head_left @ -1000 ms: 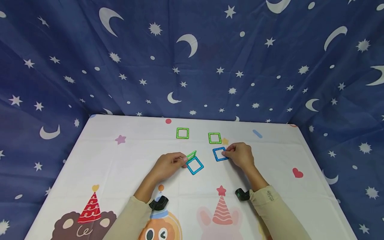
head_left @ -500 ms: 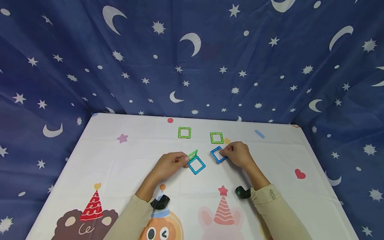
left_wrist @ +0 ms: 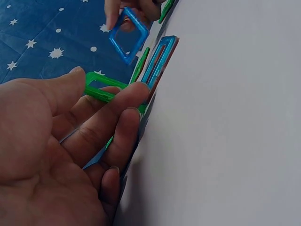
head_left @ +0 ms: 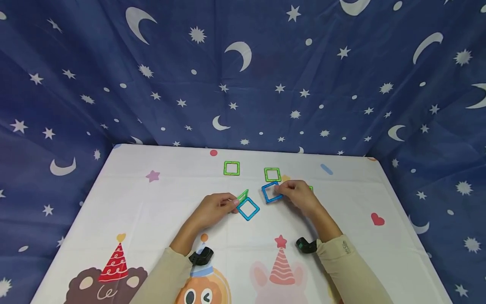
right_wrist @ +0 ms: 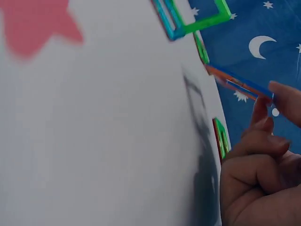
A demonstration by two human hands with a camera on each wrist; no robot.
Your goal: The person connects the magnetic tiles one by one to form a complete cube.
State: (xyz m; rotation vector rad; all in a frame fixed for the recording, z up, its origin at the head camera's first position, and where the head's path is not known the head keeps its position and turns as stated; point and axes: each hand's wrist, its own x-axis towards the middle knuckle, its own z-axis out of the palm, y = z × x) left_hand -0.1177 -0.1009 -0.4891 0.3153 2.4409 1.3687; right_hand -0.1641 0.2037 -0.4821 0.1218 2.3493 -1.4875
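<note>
2 hands pinch, thumb against fingers: the left hand [head_left: 217,207] a raised green square tile [left_wrist: 99,94] meeting a flat light-blue tile [head_left: 253,214]; the right hand [head_left: 301,196] a dark-blue tile [head_left: 264,194] above the table [head_left: 171,198]. Looks like joining to me; next calls for aligning edges.

The right hand [right_wrist: 263,162] pinches a blue frame [right_wrist: 241,80] above the white tabletop [right_wrist: 103,132].

A white printed cloth [head_left: 178,185] covers the table [head_left: 341,190]; toward its far edge lie two green frames [head_left: 231,174] and one mostly hidden green piece [head_left: 311,188], nearer the middle a blue frame [head_left: 254,214].
</note>
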